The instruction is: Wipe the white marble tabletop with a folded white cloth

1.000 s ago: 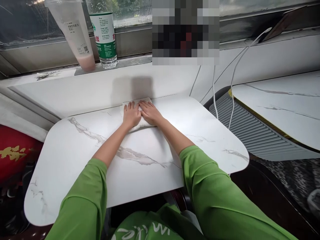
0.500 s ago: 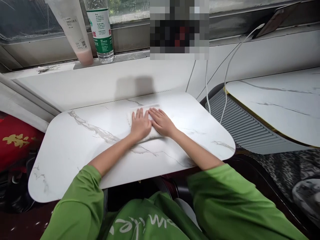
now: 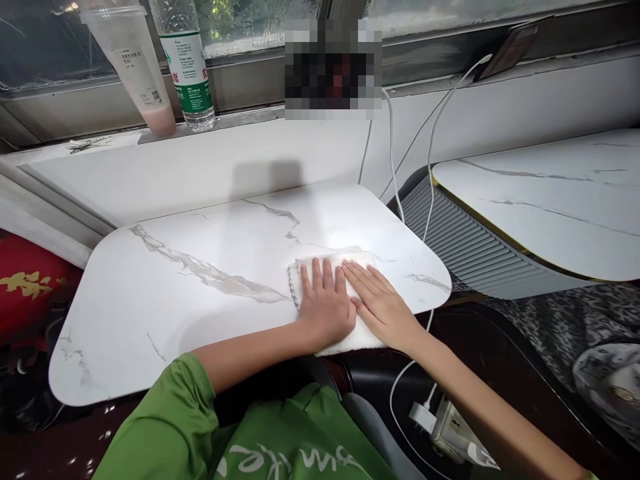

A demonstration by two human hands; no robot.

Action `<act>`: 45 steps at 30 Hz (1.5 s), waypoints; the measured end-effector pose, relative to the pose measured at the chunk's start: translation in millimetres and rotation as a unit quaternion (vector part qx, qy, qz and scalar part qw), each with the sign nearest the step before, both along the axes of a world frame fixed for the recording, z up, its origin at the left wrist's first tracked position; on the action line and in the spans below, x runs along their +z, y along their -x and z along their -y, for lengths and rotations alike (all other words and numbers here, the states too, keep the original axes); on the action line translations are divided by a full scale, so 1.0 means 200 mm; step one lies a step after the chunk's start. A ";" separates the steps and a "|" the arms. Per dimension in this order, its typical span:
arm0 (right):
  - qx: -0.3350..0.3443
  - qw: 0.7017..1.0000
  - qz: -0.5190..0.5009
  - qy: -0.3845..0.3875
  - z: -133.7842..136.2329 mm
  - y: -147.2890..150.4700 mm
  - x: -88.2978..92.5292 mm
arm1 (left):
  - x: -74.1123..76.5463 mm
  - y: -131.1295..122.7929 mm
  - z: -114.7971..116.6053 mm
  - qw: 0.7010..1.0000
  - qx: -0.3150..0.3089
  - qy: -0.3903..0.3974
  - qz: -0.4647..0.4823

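A folded white cloth (image 3: 353, 257) lies flat on the white marble-patterned table (image 3: 165, 300), reaching its front edge right of the middle. My left hand (image 3: 326, 303) presses down on the cloth's left part, palm down with fingers stretched out. Beside it my right hand (image 3: 383, 303) lies flat on the right part, fingers straight and angled up to the left. The two hands touch or nearly touch near the thumbs. Neither hand grips the cloth, and much of it is hidden beneath them.
On the window sill stand a plastic cup (image 3: 133, 67) with pink drink and a water bottle (image 3: 185, 73). White cables (image 3: 433, 143) hang at the right, near a second marble-patterned table (image 3: 560, 193). A power strip (image 3: 457, 433) with a charger sits below, front right.
Both hands have slid the cloth toward me and to the right, from the table's middle to its front edge. The view has shifted slightly, and the power strip now shows.
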State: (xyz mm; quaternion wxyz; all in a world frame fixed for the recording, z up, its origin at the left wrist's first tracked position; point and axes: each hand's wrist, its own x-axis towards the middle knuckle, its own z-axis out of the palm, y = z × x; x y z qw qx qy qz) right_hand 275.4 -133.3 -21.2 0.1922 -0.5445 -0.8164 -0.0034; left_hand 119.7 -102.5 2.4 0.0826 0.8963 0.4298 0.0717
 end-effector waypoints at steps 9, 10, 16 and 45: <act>0.007 0.999 0.031 0.038 -0.61 -0.09 -0.02 | -0.01 -0.11 -0.52 0.998 0.062 0.015 0.010; 0.005 0.999 0.030 0.041 -0.72 -0.10 -0.02 | -0.01 -0.12 -0.62 0.997 0.072 0.018 0.010; -0.007 0.999 0.023 0.037 -1.24 -0.09 -0.02 | -0.02 -0.14 -1.09 0.994 0.107 -0.008 0.022; -0.014 0.997 0.015 0.075 -0.14 -0.67 -0.06 | -0.01 -0.56 -0.08 0.999 0.016 -0.045 0.020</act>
